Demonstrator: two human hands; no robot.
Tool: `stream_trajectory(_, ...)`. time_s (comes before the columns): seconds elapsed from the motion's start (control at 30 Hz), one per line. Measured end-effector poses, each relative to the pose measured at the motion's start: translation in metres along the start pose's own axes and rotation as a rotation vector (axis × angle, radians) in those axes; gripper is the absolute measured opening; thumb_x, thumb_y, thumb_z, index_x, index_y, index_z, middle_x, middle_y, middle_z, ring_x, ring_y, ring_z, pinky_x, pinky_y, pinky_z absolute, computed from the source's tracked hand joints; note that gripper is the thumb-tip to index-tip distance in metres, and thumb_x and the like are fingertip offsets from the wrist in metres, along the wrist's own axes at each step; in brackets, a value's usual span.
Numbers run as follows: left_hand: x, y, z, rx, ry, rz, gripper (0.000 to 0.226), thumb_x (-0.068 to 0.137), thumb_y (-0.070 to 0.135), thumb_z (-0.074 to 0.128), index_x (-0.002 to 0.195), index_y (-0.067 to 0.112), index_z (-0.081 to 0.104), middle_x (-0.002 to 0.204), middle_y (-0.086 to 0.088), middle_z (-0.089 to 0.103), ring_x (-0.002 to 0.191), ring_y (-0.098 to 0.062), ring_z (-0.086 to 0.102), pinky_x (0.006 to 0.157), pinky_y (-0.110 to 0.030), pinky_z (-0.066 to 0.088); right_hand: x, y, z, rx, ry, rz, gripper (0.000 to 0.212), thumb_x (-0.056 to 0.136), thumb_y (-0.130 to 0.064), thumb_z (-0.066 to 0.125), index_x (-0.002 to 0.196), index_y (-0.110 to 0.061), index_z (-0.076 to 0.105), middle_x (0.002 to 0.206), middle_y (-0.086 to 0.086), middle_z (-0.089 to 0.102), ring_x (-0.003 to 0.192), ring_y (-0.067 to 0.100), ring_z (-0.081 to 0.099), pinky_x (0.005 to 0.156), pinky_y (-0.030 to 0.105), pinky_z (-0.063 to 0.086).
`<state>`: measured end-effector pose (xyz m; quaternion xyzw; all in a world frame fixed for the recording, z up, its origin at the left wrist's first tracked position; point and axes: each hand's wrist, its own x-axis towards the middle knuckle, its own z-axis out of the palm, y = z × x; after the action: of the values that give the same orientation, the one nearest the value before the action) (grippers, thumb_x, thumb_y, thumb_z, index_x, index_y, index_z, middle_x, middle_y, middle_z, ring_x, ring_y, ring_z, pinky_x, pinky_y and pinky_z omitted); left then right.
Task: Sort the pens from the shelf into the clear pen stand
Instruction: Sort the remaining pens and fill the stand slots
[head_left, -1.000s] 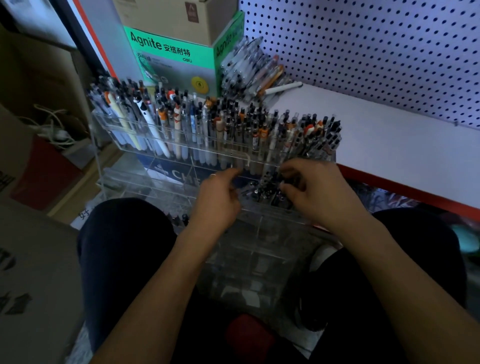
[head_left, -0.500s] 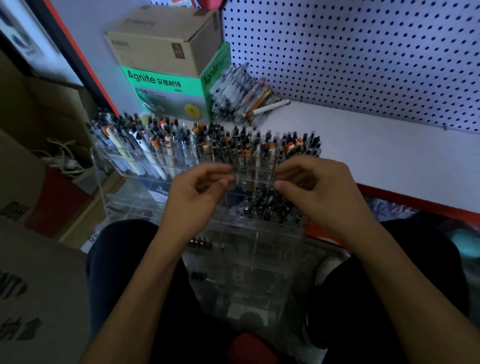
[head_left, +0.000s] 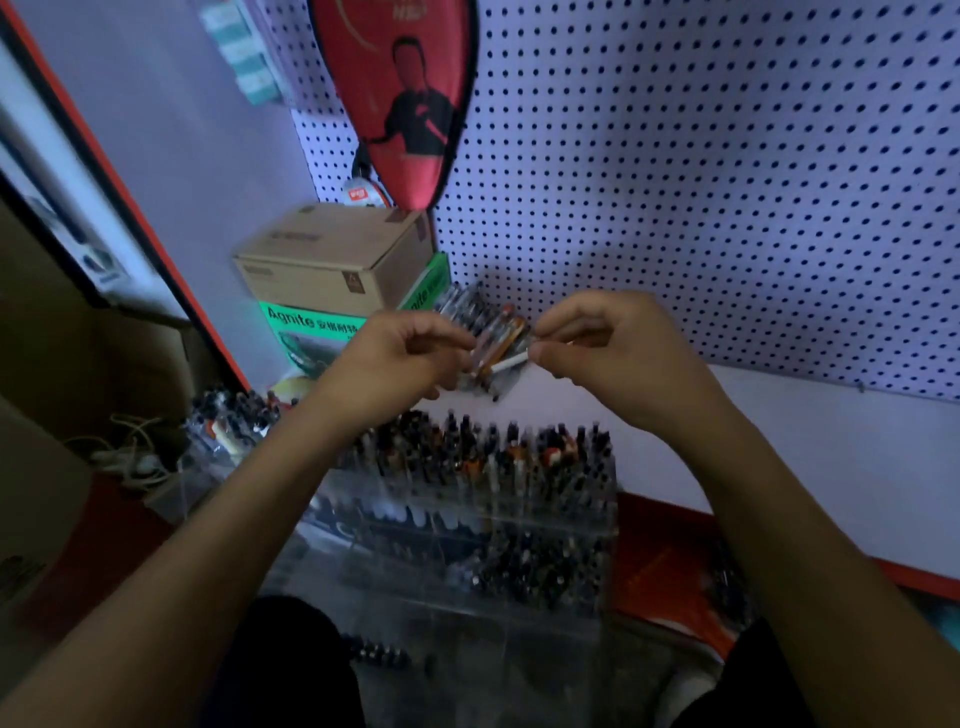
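Two hands (head_left: 395, 364) (head_left: 618, 353), one clear pen stand (head_left: 467, 525), two stacked boxes (head_left: 332, 270) (head_left: 311, 325), pens uncountable.

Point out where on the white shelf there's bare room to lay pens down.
The bare stretch of the white shelf runs right of the loose pen pile, between the pegboard behind and the shelf's red front edge. The left corner is crowded: stacked boxes, the pile, and both hands over it. The clear pen stand in front is packed along its back row.

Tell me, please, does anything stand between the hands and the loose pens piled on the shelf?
Nothing visible does. Both the left hand and right hand are at the pile of pens on the white shelf, beyond the clear pen stand.
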<state>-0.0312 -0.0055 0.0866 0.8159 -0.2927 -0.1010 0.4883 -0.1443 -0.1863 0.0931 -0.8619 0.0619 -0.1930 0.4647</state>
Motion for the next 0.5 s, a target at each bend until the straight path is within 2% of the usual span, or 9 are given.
stream_trajectory(0.07, 0.024, -0.004, 0.002, 0.124, 0.006, -0.027, 0.013, 0.088, 0.008, 0.068, 0.089, 0.020, 0.073, 0.086, -0.010, 0.075, 0.074, -0.023, 0.068, 0.073, -0.040, 0.057, 0.019, 0.009, 0.000, -0.012, -0.006, 0.027, 0.006, 0.089, -0.022, 0.072, 0.092, -0.026, 0.069, 0.086, -0.011, 0.070, 0.077, 0.003, 0.065, 0.072, 0.024, 0.051)
stream_trajectory(0.2, 0.071, -0.019, 0.011, 0.523, -0.005, -0.066, 0.012, 0.088, 0.014, 0.064, 0.093, 0.016, 0.075, 0.088, 0.000, 0.070, 0.076, -0.011, 0.062, 0.072, -0.025, 0.049, 0.049, 0.038, 0.007, -0.014, -0.033, 0.119, 0.008, 0.089, -0.022, 0.072, 0.091, -0.027, 0.066, 0.090, -0.004, 0.069, 0.080, 0.010, 0.064, 0.075, 0.030, 0.052)
stream_trajectory(0.27, 0.092, -0.028, 0.017, 0.665, 0.004, -0.084, 0.014, 0.088, 0.013, 0.060, 0.091, 0.011, 0.074, 0.089, -0.004, 0.071, 0.078, -0.015, 0.062, 0.074, -0.029, 0.051, 0.061, 0.053, 0.011, -0.021, -0.063, 0.179, 0.008, 0.088, -0.022, 0.073, 0.092, -0.025, 0.067, 0.092, 0.000, 0.071, 0.082, 0.015, 0.067, 0.080, 0.035, 0.055)
stream_trajectory(0.37, 0.122, -0.041, 0.026, 0.815, 0.050, -0.107, 0.014, 0.088, 0.013, 0.057, 0.094, 0.009, 0.068, 0.095, -0.011, 0.066, 0.083, -0.024, 0.062, 0.074, -0.034, 0.052, 0.074, 0.072, 0.013, 0.042, -0.076, 0.253, 0.008, 0.087, -0.020, 0.074, 0.092, -0.022, 0.069, 0.091, 0.005, 0.073, 0.080, 0.016, 0.068, 0.079, 0.034, 0.057)
stream_trajectory(0.5, 0.148, -0.049, 0.042, 1.034, 0.035, -0.129, 0.018, 0.088, 0.017, 0.060, 0.103, 0.007, 0.061, 0.101, -0.013, 0.060, 0.093, -0.030, 0.061, 0.079, -0.040, 0.055, 0.089, 0.087, 0.015, 0.063, -0.079, 0.277, 0.008, 0.087, -0.022, 0.074, 0.092, -0.023, 0.068, 0.089, 0.003, 0.073, 0.081, 0.017, 0.069, 0.081, 0.037, 0.058)
